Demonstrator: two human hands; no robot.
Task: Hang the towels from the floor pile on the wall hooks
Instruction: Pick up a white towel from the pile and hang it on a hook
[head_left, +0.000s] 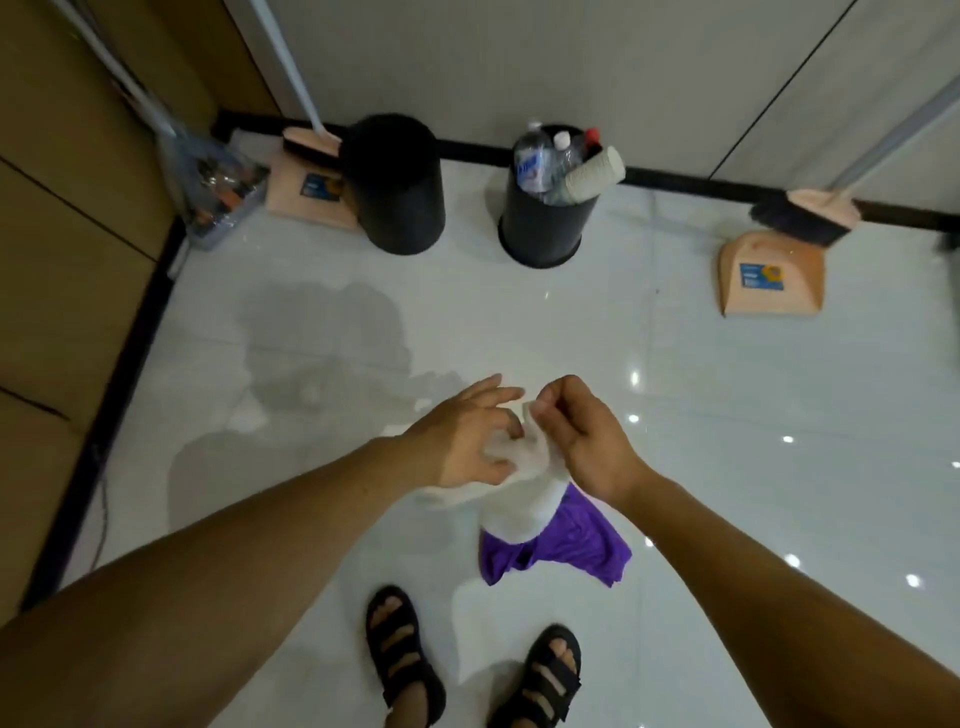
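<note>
The white towel (519, 467) was up off the floor, bunched right between both hands. Its loose end drooped toward six o'clock, overlapping the purple towel (571, 545); whether the two touched, too hard to call. That purple one lay crumpled on the floor (727, 415), at five o'clock from the hands and just ahead of the sandals (402, 649).

The right hand (582, 431) pinched the white towel's top corner between thumb and curled fingers. The left hand (462, 441) came in from eight o'clock, thumb under the cloth and one finger hooked into it, the others fanned out toward two o'clock. Both forearms reached in from the bottom corners, wrists close together.

Room aplenty: bare glossy tile spread from nine round to three o'clock. Well away at twelve, along the wall (571, 62), stood a black bin (395, 182) and a bin of bottles (545, 223). A dustpan (771, 275) and brush (802, 215) sat at two o'clock, and a wooden cabinet (62, 260) closed the edge at ten.
</note>
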